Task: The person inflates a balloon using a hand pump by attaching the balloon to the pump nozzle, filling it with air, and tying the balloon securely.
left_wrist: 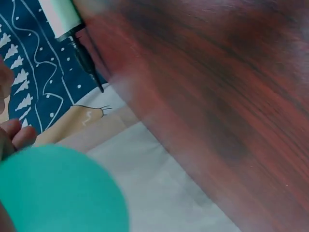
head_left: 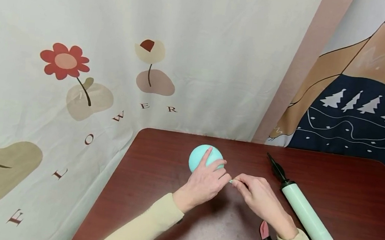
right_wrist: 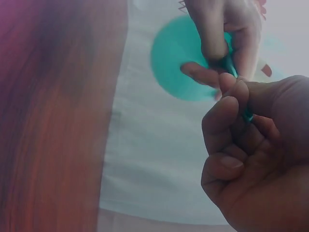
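A small inflated turquoise balloon (head_left: 196, 158) is held above the table by my left hand (head_left: 204, 181), whose fingers spread over it while the thumb side grips its neck. My right hand (head_left: 258, 196) pinches the end of the balloon's neck, a short pale strip stretched between the two hands. In the right wrist view the neck (right_wrist: 231, 65) runs between both hands' fingers, and a bit of its turquoise end (right_wrist: 248, 115) shows among the right fingers. The left wrist view shows the balloon's round side (left_wrist: 63, 188) close up.
A pale green hand pump (head_left: 306, 214) with a black nozzle lies on the dark red table (head_left: 161, 152), right of my right hand. A pink uninflated balloon (head_left: 262, 239) lies near the right wrist's black strap. Printed curtains (head_left: 202, 59) hang behind the table.
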### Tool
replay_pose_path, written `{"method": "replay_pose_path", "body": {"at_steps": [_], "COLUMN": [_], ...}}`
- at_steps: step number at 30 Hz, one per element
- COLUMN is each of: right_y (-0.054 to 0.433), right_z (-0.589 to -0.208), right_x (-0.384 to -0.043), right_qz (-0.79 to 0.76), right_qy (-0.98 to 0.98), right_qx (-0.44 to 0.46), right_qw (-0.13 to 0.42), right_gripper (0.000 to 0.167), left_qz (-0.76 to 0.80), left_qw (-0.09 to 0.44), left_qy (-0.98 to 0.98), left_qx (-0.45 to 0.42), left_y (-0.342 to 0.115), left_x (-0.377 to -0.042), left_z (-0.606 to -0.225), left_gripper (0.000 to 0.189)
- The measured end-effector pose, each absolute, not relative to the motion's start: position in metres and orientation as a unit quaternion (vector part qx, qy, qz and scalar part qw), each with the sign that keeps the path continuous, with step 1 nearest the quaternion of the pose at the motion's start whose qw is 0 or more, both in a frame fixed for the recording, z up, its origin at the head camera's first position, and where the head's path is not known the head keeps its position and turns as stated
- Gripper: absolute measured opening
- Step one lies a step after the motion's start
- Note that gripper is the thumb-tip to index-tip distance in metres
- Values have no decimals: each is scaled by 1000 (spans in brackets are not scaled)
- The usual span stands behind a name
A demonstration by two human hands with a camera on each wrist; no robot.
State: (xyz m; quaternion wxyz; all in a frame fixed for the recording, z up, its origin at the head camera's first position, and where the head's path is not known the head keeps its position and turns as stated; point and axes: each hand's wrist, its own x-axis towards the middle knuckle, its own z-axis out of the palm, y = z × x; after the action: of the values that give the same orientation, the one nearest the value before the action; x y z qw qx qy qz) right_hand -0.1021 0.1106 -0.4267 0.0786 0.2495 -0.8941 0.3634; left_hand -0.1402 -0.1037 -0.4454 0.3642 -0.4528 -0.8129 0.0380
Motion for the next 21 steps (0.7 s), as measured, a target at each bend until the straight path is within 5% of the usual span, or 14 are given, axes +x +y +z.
{"method": "replay_pose_path", "body": {"at_steps": [7,12,15,21], "right_y": [109,110,112,120], "right_z": [-425,-424,-423,-423], "right_x": [-100,-100,-100,-101], "right_qz": [373,374,377,376], "right_qy": [-894,-894,-893,-880], "right_qx": [237,236,234,271], "right_qw": [73,72,73,99], "right_gripper": [12,12,12,12], "left_qz": [16,13,13,-71], "left_qw": [379,406,407,379], "left_qy": [-807,-788,-785,-811], "left_qx": [-453,-462,-466,-440], "left_y": [-110,-113,-117,-124], "left_x": [-143,-144,-145,-146], "left_z": [-451,-454,-454,-450], "left_gripper": [13,31,11,17]}}
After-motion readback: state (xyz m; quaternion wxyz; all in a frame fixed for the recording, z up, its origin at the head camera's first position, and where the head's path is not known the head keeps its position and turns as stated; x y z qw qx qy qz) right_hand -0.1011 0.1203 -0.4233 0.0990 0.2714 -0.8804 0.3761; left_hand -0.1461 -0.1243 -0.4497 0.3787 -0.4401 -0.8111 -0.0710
